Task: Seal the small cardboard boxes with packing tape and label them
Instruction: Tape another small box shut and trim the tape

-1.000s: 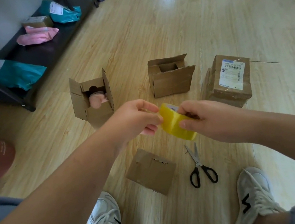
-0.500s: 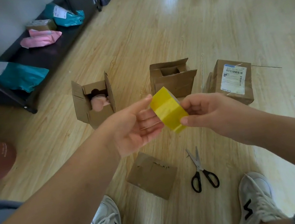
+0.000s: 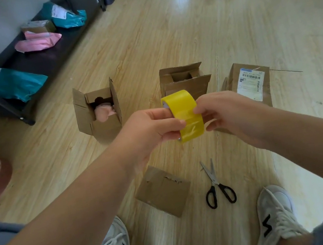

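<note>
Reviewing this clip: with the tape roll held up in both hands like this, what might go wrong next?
The left hand and right hand both grip the yellow tape roll in mid-air; its loose end may be hard to find or may tear unevenly.
The scissors lie on the floor near the right shoe; a foot shift could hit them.

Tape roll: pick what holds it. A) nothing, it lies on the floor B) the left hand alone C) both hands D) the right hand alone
C: the left hand and the right hand each have fingers curled on the tape roll, which is held up off the floor.
</note>
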### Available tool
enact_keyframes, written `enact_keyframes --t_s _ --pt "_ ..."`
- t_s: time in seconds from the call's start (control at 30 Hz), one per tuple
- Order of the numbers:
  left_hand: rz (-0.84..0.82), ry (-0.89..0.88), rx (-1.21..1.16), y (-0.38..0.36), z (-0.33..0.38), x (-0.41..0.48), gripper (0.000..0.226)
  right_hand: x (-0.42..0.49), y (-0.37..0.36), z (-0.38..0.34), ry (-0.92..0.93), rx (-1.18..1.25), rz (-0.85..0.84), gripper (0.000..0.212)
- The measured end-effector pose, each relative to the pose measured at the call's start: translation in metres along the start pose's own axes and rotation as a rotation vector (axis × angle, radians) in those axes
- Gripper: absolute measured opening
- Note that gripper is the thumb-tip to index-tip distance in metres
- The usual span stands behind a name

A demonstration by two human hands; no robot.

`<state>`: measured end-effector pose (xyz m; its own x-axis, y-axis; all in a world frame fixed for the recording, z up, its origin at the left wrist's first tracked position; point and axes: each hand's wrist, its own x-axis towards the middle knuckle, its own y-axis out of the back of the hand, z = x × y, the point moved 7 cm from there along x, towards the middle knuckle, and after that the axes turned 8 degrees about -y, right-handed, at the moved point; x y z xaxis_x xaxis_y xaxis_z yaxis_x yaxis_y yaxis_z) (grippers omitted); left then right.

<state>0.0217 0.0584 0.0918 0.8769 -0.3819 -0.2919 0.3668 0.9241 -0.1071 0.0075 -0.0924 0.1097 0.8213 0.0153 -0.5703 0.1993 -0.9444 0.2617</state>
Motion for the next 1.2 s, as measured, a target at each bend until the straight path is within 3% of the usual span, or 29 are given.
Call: enact_keyframes --t_s 0.27,0.57,0.67,1.2 --pt "-0.010 -0.097 0.120 -0.0067 0.0061 -0.0001 0.026 -0.0018 0.0053 -0.0038 -0.036 0.017 0.117 0.010" --pt "-0.015 -0.077 0.121 -0.0018 0.0103 0.0000 0.027 -0.0006 0.0034 -0.0020 0.026 -0.041 0.093 0.017" --pt "-0.008 -0.081 0.126 -0.0009 0.0106 0.0005 0.027 0.0005 0.0026 -0.0026 0.025 0.012 0.078 0.004" --pt "-0.009 -0.074 0.099 -0.0029 0.0110 -0.0001 0.022 0.0012 0.0019 -0.0035 0.061 0.015 0.091 0.015"
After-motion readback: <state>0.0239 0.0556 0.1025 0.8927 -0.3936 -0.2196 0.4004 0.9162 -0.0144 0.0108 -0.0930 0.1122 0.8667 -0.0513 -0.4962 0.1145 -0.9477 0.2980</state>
